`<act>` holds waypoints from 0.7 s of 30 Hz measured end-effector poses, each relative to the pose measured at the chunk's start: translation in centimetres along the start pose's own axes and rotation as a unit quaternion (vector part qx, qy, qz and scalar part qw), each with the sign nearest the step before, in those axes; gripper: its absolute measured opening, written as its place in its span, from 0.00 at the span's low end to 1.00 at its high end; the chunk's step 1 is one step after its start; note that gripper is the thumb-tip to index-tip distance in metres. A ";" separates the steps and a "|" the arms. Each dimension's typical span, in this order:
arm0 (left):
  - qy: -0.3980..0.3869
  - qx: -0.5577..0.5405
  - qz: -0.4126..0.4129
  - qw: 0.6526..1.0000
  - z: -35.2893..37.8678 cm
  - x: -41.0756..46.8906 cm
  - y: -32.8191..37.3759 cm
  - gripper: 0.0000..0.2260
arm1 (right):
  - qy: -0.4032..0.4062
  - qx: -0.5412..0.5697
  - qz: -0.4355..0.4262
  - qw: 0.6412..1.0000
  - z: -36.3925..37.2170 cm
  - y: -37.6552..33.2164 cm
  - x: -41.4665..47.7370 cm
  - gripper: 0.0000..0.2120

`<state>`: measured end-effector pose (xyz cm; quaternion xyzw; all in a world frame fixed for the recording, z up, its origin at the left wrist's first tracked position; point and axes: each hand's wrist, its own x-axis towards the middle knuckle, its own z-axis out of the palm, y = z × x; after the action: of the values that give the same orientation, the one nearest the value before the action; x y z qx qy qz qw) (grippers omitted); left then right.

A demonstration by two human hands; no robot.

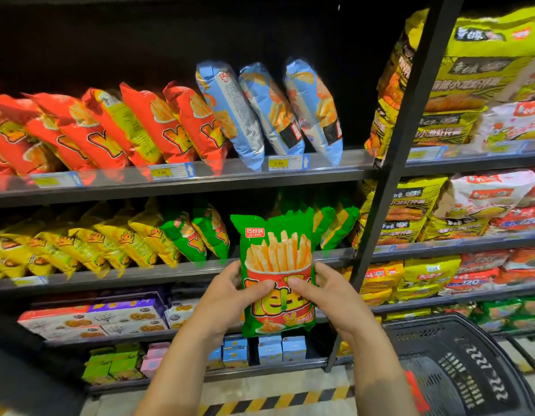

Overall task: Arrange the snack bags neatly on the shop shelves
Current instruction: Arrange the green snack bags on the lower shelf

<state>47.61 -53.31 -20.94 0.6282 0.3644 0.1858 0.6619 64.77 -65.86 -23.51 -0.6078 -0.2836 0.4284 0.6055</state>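
I hold a green snack bag [276, 256] with a fries picture upright in front of the middle shelf [182, 270]. My left hand [230, 291] grips its left edge, thumb across the front. My right hand [323, 288] grips its right edge, thumb on the front too. Behind it, green bags [197, 232] lean in a row on that shelf, with more green bags [335, 220] to the right of a gap. Yellow bags [89, 241] fill the shelf's left part.
The shelf above carries leaning red bags [110, 130] and blue bags [275, 112]. A black upright post [392, 163] divides off noodle packs [458, 115] at right. Boxes [95, 319] fill the lower shelves. A black shopping basket [458, 370] stands at bottom right.
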 end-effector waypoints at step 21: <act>0.336 -0.011 -0.003 0.942 -2.1 21.5 -3.7 0.34 | 0.284 -0.152 0.033 0.946 4.0 1.5 19.5 0.36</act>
<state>59.65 -37.19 -29.74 0.5209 0.5655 0.3875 0.5086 70.32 -47.19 -28.00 -0.7982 -0.1413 0.2099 0.5467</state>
